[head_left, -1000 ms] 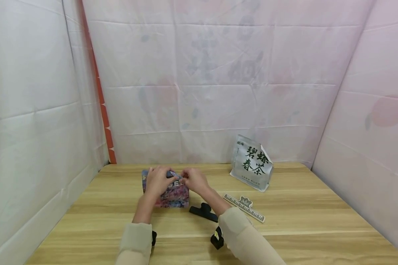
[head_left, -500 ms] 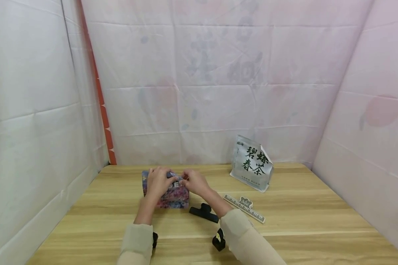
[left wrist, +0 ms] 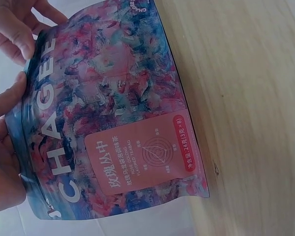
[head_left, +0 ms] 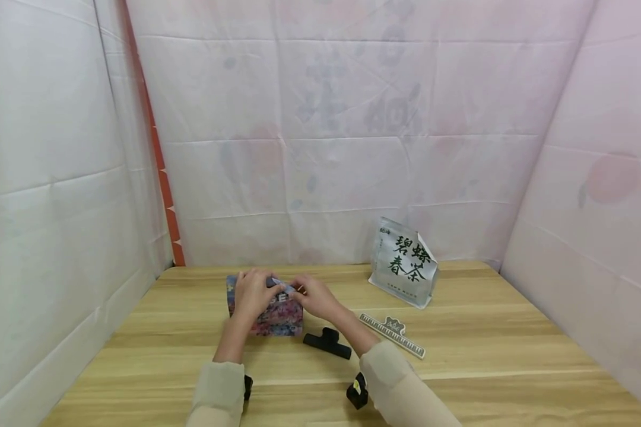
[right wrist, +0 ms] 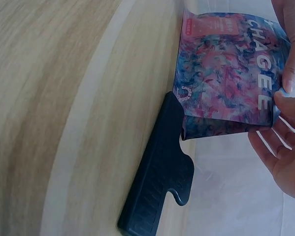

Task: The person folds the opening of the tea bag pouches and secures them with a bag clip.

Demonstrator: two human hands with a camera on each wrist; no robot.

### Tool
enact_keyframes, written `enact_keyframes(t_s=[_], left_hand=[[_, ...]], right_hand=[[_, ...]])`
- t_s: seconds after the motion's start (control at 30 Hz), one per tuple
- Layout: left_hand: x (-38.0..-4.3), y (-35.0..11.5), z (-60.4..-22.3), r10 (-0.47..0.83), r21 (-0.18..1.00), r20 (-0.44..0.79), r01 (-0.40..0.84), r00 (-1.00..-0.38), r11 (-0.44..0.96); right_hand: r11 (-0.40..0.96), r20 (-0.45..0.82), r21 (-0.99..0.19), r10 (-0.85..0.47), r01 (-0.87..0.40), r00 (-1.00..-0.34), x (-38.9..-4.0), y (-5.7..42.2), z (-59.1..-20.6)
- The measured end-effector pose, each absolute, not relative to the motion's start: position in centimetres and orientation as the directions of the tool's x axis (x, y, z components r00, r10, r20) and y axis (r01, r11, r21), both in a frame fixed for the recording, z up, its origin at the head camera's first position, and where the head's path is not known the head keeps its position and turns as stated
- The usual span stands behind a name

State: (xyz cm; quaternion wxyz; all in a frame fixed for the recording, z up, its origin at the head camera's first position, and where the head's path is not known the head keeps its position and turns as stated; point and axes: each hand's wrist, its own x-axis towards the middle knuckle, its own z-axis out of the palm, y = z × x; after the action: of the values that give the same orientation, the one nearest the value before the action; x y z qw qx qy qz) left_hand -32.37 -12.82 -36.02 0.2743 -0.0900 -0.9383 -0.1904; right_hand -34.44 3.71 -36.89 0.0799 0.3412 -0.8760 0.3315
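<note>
A colourful tea pouch (head_left: 279, 318) marked CHAGEE, painted in pink and blue, stands upright on the table at the left of centre. My left hand (head_left: 253, 294) grips its top edge, thumb on the front face and fingers behind. At the top right corner, my right hand (head_left: 315, 296) pinches the rim between thumb and fingers. The left wrist view shows the pouch (left wrist: 108, 98) front with its pink label. In the right wrist view a black clip (right wrist: 159, 172) lies beside the pouch's base, untouched.
A silver tea bag (head_left: 404, 264) with dark green characters stands at the back right. Nearer lies a white clip with a piano-key pattern (head_left: 392, 335), right of the black clip. White printed sheets (head_left: 342, 148) wall in the wooden table (head_left: 486, 356) at the back and sides.
Both hands stay at the pouch's top edge. My right forearm has shifted slightly to the right, and its fingers have moved a little along the corner.
</note>
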Motion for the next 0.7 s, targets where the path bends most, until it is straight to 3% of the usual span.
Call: enact_keyframes(t_s=[0.3,0.7], left_hand=[[-32.45,-12.91,-35.78,0.074,0.304,0.539,0.276,-0.839,0.912],[-32.18,-13.21,-35.42,0.107,0.342,0.489,0.303,-0.866,0.889]], right_hand=[[0.548,0.333,-0.571,-0.526,-0.612,-0.782,-34.7,4.1,-37.11],[0.617,0.426,-0.471,-0.467,-0.63,-0.775,-34.78,3.22,-36.93]])
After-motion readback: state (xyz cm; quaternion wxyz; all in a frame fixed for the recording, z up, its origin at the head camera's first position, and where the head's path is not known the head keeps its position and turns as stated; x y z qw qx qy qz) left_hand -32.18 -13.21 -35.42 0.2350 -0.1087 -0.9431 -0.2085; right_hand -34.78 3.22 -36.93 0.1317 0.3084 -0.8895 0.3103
